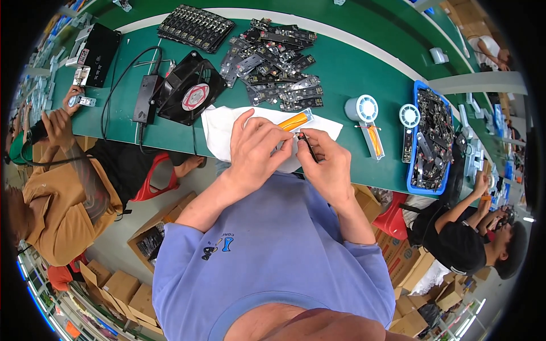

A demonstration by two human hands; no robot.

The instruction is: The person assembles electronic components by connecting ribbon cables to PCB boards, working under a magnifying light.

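My right hand (pixel 330 165) grips a small black circuit board (pixel 307 147) between thumb and fingers, tilted over the white cloth (pixel 216 129). Close against the board's upper end, the thumb and forefinger of my left hand (pixel 254 146) are pinched together; what they hold is too small to make out. Just beyond those fingertips lies a pale handle casing with an orange cell (pixel 295 120) in it, its other end hidden behind my left hand.
Loose circuit boards (pixel 273 62) lie piled beyond the cloth, beside stacked board panels (pixel 196 28). A black fan (pixel 193 88) and power adapter (pixel 149 94) stand left. Rightward are a white handheld fan (pixel 362 108), another (pixel 409 116), and a blue-rimmed bin (pixel 417 94). Co-workers sit on both sides.
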